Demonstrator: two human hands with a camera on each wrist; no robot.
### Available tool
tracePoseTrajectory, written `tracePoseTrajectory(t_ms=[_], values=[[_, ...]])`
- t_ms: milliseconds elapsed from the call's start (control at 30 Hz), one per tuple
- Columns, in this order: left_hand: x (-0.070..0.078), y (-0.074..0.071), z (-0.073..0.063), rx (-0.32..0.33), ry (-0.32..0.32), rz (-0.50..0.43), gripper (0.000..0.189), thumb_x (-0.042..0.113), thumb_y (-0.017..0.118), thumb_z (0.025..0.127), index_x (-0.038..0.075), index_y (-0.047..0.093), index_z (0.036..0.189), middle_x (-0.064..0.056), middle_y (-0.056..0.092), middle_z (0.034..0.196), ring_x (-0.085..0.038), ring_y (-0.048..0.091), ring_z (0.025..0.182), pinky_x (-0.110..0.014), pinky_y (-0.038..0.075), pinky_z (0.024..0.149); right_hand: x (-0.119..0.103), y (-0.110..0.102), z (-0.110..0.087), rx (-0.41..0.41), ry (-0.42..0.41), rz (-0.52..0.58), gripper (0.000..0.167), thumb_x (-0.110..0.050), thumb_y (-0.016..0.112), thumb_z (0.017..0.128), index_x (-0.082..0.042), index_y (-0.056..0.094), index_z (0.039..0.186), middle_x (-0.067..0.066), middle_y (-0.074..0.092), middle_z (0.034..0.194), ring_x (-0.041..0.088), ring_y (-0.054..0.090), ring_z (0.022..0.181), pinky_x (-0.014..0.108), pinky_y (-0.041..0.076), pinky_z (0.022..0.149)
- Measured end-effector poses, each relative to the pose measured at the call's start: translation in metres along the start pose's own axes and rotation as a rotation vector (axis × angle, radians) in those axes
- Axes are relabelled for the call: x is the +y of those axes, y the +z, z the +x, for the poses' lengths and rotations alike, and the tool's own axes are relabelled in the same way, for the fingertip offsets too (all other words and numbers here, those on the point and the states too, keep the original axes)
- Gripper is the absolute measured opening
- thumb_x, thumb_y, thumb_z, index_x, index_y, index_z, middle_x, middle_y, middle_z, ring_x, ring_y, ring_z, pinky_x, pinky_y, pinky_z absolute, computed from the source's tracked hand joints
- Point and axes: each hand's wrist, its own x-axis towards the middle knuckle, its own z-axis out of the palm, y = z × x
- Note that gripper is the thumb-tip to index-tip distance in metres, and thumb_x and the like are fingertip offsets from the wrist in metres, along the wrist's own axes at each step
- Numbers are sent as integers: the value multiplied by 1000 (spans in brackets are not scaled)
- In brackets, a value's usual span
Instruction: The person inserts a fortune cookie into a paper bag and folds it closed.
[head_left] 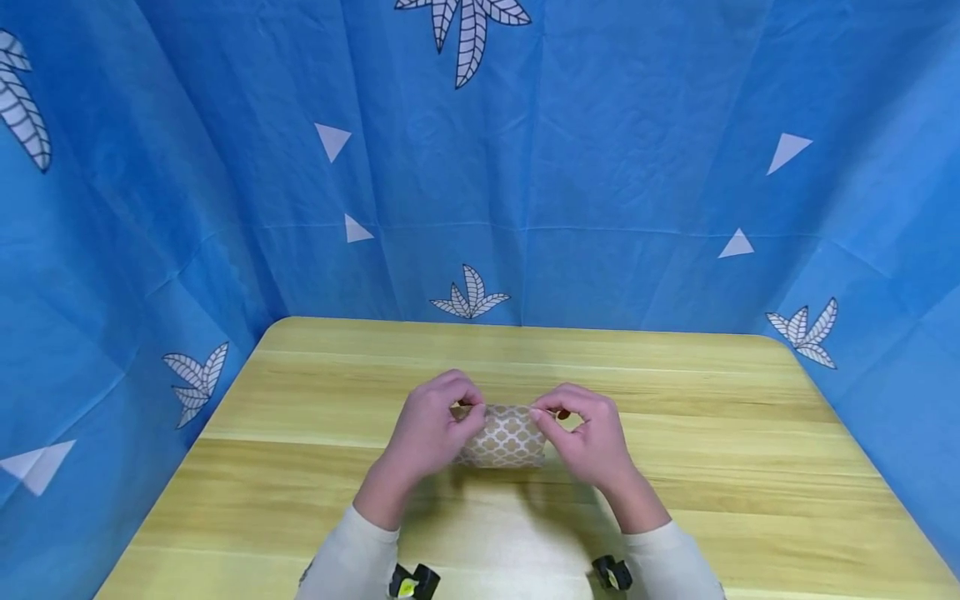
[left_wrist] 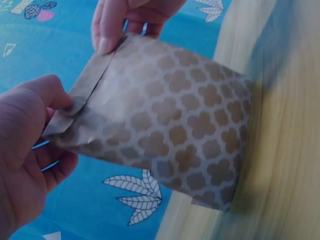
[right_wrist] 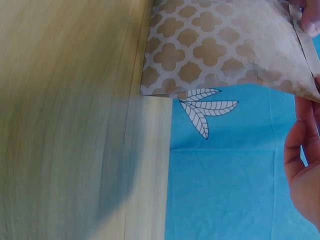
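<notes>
A brown paper bag (head_left: 506,442) with a white quatrefoil lattice print stands upright between both hands, its base by the tabletop. A narrow fold (left_wrist: 92,82) runs along its top edge. At one end of this fold, the left hand (head_left: 433,423) pinches the paper between thumb and fingers. My right hand (head_left: 591,432) pinches the other end in the same way. In the right wrist view the lower corner of the bag (right_wrist: 195,45) shows close to the wood, and part of the right hand (right_wrist: 307,185) is cut off by the frame.
The bag is over the middle of a light wooden table (head_left: 712,467) with rounded far corners. Blue cloth (head_left: 600,167) printed with white leaves and triangles hangs behind and at both sides. Black straps (head_left: 415,581) are by the sleeves.
</notes>
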Motion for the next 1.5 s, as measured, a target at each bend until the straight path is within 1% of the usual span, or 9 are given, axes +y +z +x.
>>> tracePoseTrajectory(t_ms=[400,533,667,833,967,1067,1167,1333,1500], values=[[-12,-16,-8,26,-34,-4,20,-2,68,80,17,63,76,11,58,81,-10,57,77,-26,49,61,7,-7,-3,-11,24,11,17,16,71,79,-1,72,79,5,68,73,16,60,66,32,50,60],[-20,-20,-11,73,-44,-2,22,-3,68,79,19,62,76,13,57,79,-10,57,75,-28,50,59,8,-9,-4,-8,39,10,17,16,71,79,0,72,80,7,68,74,17,61,66,27,50,62],[-25,-20,-15,118,-56,-94,20,-5,68,80,15,66,80,9,60,80,-13,59,73,-32,53,62,7,-12,-6,6,57,9,17,18,71,78,1,72,80,9,68,74,17,60,66,26,50,63],[-21,-7,-16,32,-163,-270,19,12,74,90,9,71,108,3,67,97,-13,64,81,-33,56,71,8,-13,-6,12,79,25,16,18,71,79,3,72,81,10,68,74,18,61,65,27,51,63],[-19,5,-15,-24,-183,-289,13,19,74,93,12,73,104,6,68,94,-13,65,80,-32,56,71,18,-9,-11,18,107,55,15,18,70,80,3,72,84,11,68,77,20,61,69,29,52,64],[-20,11,-15,-2,-170,-280,3,13,72,94,12,74,93,8,66,83,-12,63,74,-31,55,68,32,-5,-19,17,171,61,15,13,73,83,1,73,92,10,68,81,22,60,71,32,54,65],[-21,13,-13,24,-184,-272,6,11,70,94,12,73,89,9,62,76,-12,59,68,-29,53,62,44,-4,-26,-19,320,71,22,0,77,85,-4,73,107,7,68,87,22,63,76,35,56,69],[-25,17,-10,43,-251,-270,8,14,70,95,12,73,88,6,62,74,-13,57,67,-29,51,60,53,-5,-34,-197,572,121,41,-21,83,84,-12,65,120,7,67,101,27,67,89,36,57,77],[-33,28,-5,55,-367,-284,7,16,71,94,12,72,88,4,64,77,-16,61,74,-32,54,66,58,-5,-40,-310,626,91,46,-21,83,83,-8,62,122,11,65,102,27,67,87,33,57,73]])
